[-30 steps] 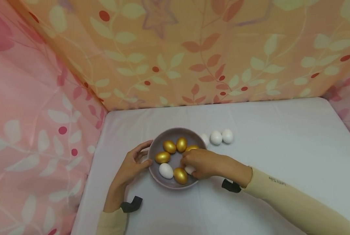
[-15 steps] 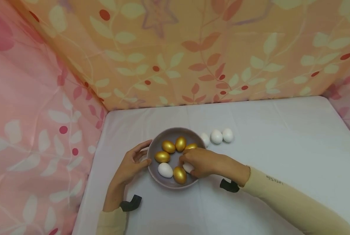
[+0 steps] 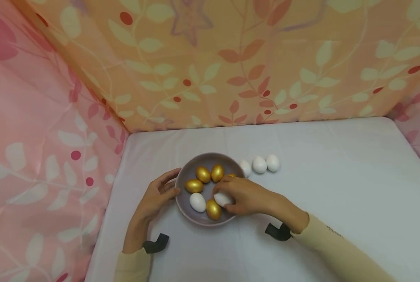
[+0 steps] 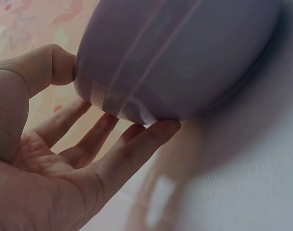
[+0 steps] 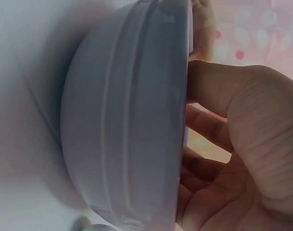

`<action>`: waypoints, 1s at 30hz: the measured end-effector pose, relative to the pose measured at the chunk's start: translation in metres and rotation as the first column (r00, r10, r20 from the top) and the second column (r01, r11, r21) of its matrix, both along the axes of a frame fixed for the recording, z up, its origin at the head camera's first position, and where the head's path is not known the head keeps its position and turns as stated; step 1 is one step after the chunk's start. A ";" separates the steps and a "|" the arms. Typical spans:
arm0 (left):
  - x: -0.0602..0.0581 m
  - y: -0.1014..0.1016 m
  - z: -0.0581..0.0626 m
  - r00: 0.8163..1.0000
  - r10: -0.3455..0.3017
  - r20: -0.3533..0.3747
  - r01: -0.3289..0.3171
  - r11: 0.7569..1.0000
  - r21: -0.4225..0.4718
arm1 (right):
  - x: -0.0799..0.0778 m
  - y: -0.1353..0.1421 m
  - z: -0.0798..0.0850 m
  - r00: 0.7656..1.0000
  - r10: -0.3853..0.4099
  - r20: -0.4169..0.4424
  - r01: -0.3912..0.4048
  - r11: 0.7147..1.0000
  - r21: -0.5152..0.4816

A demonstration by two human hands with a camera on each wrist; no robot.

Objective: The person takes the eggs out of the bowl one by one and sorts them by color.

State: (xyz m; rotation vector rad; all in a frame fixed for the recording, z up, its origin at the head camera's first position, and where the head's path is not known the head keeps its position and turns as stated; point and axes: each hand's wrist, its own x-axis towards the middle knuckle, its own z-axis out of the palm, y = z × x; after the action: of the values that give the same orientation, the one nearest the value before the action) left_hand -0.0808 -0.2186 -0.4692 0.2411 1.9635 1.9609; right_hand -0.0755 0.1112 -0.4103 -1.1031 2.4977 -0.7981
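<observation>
A mauve bowl [image 3: 210, 224] sits on the white cloth with several golden eggs [image 3: 203, 174] set round its inside. One white egg [image 3: 197, 202] lies among them at the lower left. My right hand [image 3: 248, 196] reaches over the right rim and pinches a second white egg [image 3: 222, 199] between thumb and fingers. From the left, my left hand [image 3: 157, 197] rests its spread fingertips on the bowl's outer wall. The left wrist view shows the thumb [image 4: 63, 66] and fingertips against that wall. The bowl's side hides the egg in the right wrist view.
Three white eggs [image 3: 259, 165] stand in a row on the cloth, right behind the bowl. Patterned fabric walls close off the back [image 3: 294, 58], left [image 3: 47, 129] and right sides. The white-covered table [image 3: 337, 176] extends to the right.
The right hand has shifted the pinched white egg slightly to the left and up, so more of it shows. The nearby golden egg and the bowl have moved slightly left.
</observation>
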 end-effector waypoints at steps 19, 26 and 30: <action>0.000 -0.003 -0.004 0.998 -0.059 0.033 0.059 0.998 0.004 | 0.000 0.020 -0.001 0.983 -0.145 0.108 0.172 0.933 -0.315; -0.001 -0.001 -0.003 0.997 -0.069 0.021 0.069 0.998 0.016 | 0.000 0.033 0.003 0.964 -0.224 0.145 0.265 0.877 -0.402; -0.002 -0.002 -0.004 0.997 -0.075 0.025 0.074 0.997 0.025 | 0.000 0.041 0.001 0.950 -0.264 0.164 0.311 0.839 -0.447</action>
State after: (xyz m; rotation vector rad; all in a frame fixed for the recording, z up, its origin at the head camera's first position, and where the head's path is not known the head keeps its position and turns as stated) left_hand -0.0824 -0.2202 -0.4730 0.2896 1.8879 1.9320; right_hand -0.0751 0.1525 -0.4092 -0.7898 2.4836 -1.5709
